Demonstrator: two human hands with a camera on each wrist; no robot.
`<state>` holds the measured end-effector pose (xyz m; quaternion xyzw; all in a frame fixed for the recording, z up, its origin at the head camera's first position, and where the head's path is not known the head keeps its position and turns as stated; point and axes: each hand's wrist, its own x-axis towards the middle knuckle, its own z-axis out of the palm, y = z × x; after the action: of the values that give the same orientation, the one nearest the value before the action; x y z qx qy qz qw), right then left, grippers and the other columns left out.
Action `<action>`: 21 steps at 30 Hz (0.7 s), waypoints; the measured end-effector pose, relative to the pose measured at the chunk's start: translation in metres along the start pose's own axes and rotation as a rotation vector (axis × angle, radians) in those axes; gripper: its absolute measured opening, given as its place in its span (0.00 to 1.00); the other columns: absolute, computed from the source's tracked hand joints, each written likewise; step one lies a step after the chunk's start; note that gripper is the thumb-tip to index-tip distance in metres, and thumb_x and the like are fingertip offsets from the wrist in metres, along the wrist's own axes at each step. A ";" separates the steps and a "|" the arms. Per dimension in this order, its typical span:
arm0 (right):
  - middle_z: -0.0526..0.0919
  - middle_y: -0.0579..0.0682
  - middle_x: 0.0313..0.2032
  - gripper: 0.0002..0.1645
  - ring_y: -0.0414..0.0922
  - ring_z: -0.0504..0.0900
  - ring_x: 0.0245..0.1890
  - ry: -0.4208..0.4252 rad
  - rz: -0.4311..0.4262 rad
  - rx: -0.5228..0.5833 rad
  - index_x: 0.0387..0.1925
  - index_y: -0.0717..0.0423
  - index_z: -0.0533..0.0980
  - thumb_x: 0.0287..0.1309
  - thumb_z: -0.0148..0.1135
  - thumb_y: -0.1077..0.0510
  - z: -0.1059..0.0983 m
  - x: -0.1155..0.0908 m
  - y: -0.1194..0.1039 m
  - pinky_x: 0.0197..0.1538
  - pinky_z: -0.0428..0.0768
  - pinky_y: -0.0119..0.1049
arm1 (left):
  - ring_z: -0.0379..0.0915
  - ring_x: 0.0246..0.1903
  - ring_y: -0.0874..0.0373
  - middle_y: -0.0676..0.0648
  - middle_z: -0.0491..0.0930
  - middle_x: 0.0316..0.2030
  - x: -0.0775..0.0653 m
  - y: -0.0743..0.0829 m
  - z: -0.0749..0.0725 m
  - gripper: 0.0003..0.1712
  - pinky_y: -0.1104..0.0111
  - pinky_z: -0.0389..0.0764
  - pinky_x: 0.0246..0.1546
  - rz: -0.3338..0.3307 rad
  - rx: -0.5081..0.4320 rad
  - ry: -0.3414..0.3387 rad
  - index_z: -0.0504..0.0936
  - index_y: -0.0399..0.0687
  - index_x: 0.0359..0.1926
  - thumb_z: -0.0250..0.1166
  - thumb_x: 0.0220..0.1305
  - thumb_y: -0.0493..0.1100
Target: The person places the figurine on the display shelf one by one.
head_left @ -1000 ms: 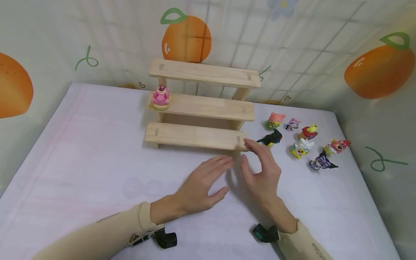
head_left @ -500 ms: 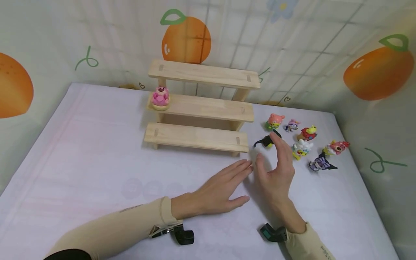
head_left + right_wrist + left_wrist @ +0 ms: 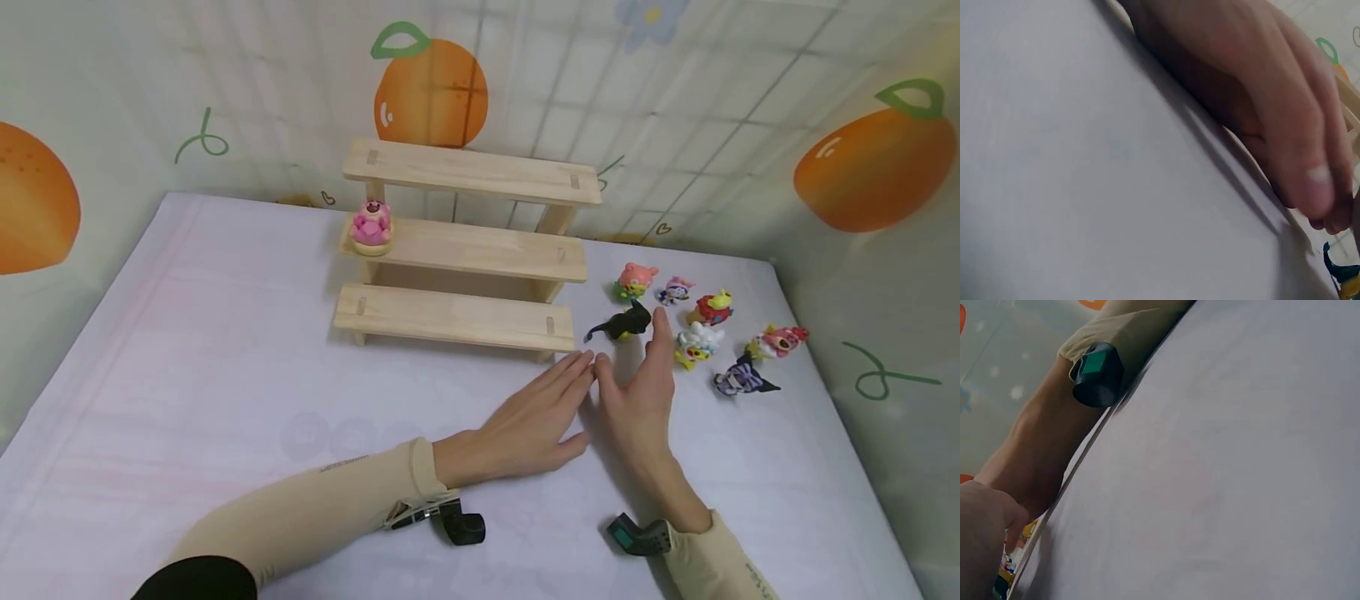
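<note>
Both bare hands hover near the table's middle right and hold nothing. My left hand (image 3: 525,421) lies flat with straight fingers, its fingertips close to my right thumb; whether they touch I cannot tell. My right hand (image 3: 641,404) has its thumb and index finger spread, the index fingertip just right of a black figurine (image 3: 628,320) with a thin tail-like end. Around it stand or lie a pink-headed figurine (image 3: 634,281), a small purple one (image 3: 676,290), a red one with a yellow top (image 3: 711,307), a white-and-yellow one (image 3: 697,343), a pink-red one (image 3: 777,341) and a dark purple one (image 3: 742,377).
A three-tier wooden shelf (image 3: 465,250) stands at the back middle. A pink bear figurine (image 3: 372,227) sits on the left end of its middle tier. The white table (image 3: 187,375) ends against walls with printed oranges (image 3: 431,92) behind and at the right.
Both hands have moved right, away from the shelf's lower corner towards the black figurine. The left hand has come closer to the right one. The figurines and shelf stay where they were.
</note>
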<state>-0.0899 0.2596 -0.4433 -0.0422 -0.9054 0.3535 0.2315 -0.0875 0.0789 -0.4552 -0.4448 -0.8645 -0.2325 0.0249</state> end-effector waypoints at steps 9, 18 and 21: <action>0.47 0.49 0.85 0.52 0.47 0.50 0.84 -0.077 0.126 0.089 0.86 0.48 0.42 0.73 0.61 0.53 0.003 0.007 0.001 0.82 0.58 0.54 | 0.40 0.84 0.47 0.37 0.46 0.84 0.020 0.000 0.002 0.51 0.64 0.42 0.83 -0.016 0.066 -0.038 0.50 0.35 0.83 0.60 0.76 0.61; 0.52 0.56 0.83 0.51 0.52 0.54 0.83 -0.101 0.180 0.110 0.85 0.52 0.45 0.73 0.62 0.52 0.001 0.012 0.005 0.82 0.57 0.52 | 0.39 0.84 0.50 0.39 0.47 0.84 0.031 0.001 0.009 0.51 0.66 0.40 0.82 -0.065 0.076 -0.069 0.51 0.37 0.83 0.59 0.75 0.63; 0.53 0.56 0.83 0.51 0.54 0.56 0.82 -0.107 0.188 0.106 0.85 0.51 0.45 0.73 0.62 0.50 0.000 0.013 0.005 0.82 0.58 0.53 | 0.40 0.84 0.51 0.40 0.47 0.84 0.031 0.002 0.008 0.51 0.67 0.40 0.82 -0.080 0.057 -0.078 0.50 0.38 0.83 0.59 0.75 0.63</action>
<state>-0.1018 0.2663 -0.4420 -0.0957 -0.8884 0.4229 0.1507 -0.1037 0.1069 -0.4543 -0.4177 -0.8882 -0.1910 -0.0054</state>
